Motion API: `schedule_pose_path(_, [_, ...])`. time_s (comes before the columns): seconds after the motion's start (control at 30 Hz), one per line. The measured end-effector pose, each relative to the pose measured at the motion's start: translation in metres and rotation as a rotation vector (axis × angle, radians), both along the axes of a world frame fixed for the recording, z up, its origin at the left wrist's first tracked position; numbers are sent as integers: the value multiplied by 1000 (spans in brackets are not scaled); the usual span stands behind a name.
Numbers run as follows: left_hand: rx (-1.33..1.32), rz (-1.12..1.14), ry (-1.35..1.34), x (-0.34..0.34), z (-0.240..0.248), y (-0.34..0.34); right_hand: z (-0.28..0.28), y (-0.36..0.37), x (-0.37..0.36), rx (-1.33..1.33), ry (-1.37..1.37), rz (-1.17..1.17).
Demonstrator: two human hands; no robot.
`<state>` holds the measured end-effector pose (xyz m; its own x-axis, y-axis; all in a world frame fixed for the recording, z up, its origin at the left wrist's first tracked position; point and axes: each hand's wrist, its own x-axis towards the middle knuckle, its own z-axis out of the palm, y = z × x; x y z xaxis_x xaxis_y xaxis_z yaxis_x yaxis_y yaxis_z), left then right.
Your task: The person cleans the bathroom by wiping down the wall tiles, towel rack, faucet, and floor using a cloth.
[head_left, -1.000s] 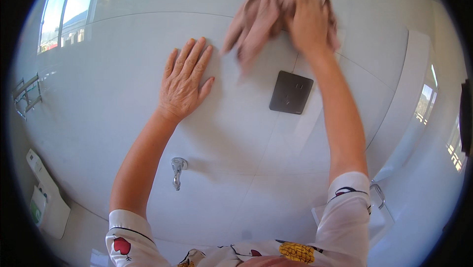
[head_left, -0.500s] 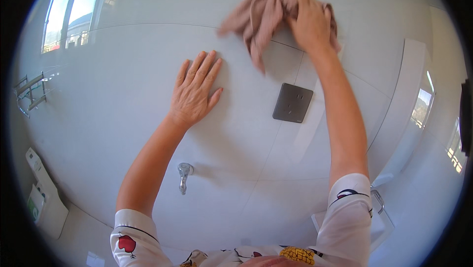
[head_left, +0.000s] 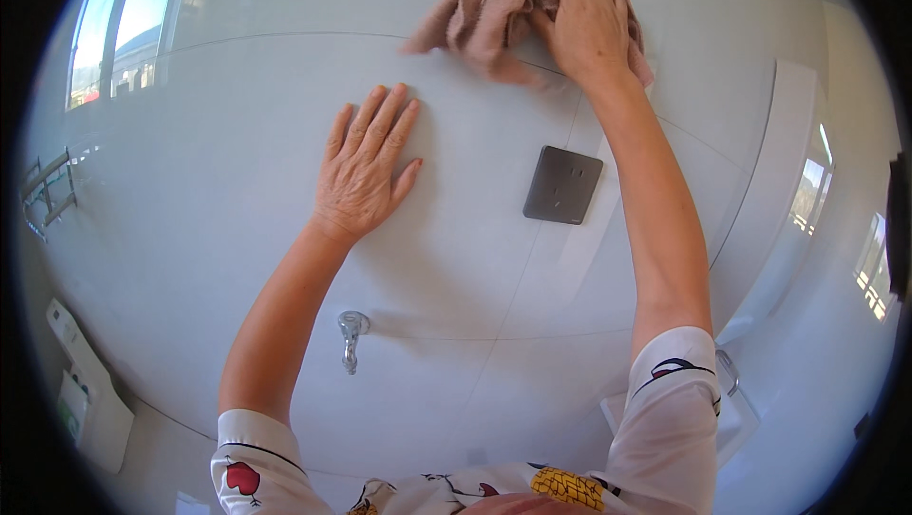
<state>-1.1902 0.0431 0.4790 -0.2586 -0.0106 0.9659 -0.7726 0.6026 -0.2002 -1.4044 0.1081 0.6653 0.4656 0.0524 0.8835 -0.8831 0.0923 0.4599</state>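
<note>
From where I stand, the person's right hand (head_left: 591,28) is up between twelve and one o'clock, its fingers curved over a bunched dusty-pink terry cloth (head_left: 496,13) and gripping it. The cloth lies against the pale, glossy tiled wall (head_left: 465,192), its loose folds spilling toward nine o'clock from the knuckles. Around ten o'clock from the middle, the left hand (head_left: 364,171) is spread flat, palm to the wall, thumb apart, with nothing in it. The dark grey wall socket (head_left: 563,194) sits between six and seven o'clock from the right hand, untouched, and the chrome tap (head_left: 351,325) juts out between seven and eight o'clock from the middle, clear of both hands.

I'd judge the wiping to be underway rather than finished. No streak or wet edge parts wiped tile from unwiped, so how much is done and how much is left I can't tell.

Compared with half a second ago, the cloth's lower tail is blurred and drawn up short instead of hanging long toward the socket, while both hands keep roughly their places on the wall
</note>
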Motion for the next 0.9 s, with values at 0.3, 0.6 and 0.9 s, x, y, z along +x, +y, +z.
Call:
schedule_pose_path(0.3, [20, 23, -6, 4, -7, -5, -35, -4, -36, 20, -70, 116])
schedule_pose_path(0.6, [5, -91, 2, 1, -8, -7, 87, -3, 48, -311, -598, 244])
schedule_pose_path(0.9, [4, -302, 29, 2, -19, -44, -13, -142, 321, 435, 263, 230])
